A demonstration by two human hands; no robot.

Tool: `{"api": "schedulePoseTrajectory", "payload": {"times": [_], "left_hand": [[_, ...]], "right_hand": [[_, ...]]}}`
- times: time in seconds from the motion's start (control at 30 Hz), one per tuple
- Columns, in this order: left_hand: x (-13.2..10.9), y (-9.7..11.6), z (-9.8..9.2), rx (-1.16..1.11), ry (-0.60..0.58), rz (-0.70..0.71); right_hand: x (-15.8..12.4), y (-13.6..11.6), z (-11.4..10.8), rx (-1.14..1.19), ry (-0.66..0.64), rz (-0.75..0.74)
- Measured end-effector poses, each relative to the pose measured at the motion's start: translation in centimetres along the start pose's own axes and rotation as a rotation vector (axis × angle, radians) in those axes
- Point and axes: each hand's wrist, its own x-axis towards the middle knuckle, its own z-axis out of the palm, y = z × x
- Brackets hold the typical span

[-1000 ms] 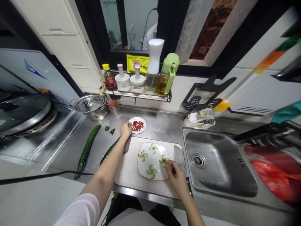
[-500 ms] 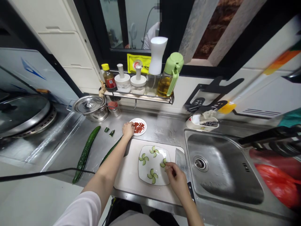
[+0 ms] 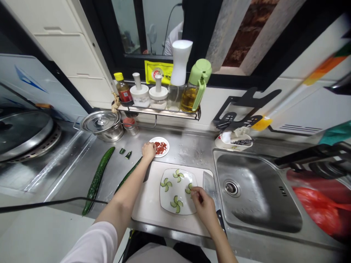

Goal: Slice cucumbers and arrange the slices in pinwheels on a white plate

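A white square plate (image 3: 183,183) lies on a white cutting board (image 3: 148,204) and carries several pinwheels of green cucumber slices. My right hand (image 3: 203,206) rests at the plate's right edge, fingertips pinched on the cucumber pinwheel (image 3: 188,188) there. My left hand (image 3: 148,150) reaches back to a small white dish of red berries (image 3: 162,147), fingers curled at its left rim; what they hold is hidden. A cleaver (image 3: 210,186) lies on the board just right of the plate.
A whole cucumber (image 3: 98,178) and a cut one (image 3: 128,174) lie left of the board, with two small cucumber ends (image 3: 125,152). A lidded steel pot (image 3: 102,125) and a spice rack (image 3: 161,106) stand behind. The sink (image 3: 255,193) is to the right, a black cable (image 3: 49,204) crosses front left.
Both hands have stayed almost in place; my right fingertips edged slightly left onto the right pinwheel. The view shifted a little.
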Motion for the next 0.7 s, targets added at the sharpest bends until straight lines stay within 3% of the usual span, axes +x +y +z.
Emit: {"api": "schedulePoseTrajectory", "payload": {"times": [0.37, 0.7], "left_hand": [[-0.5, -0.39, 0.24, -0.03, -0.001, 0.059], [-0.44, -0.17, 0.09, -0.058, 0.033, -0.025]], "right_hand": [[-0.21, -0.08, 0.12, -0.002, 0.002, -0.002], [-0.58, 0.03, 0.05, -0.022, -0.001, 0.007]]}}
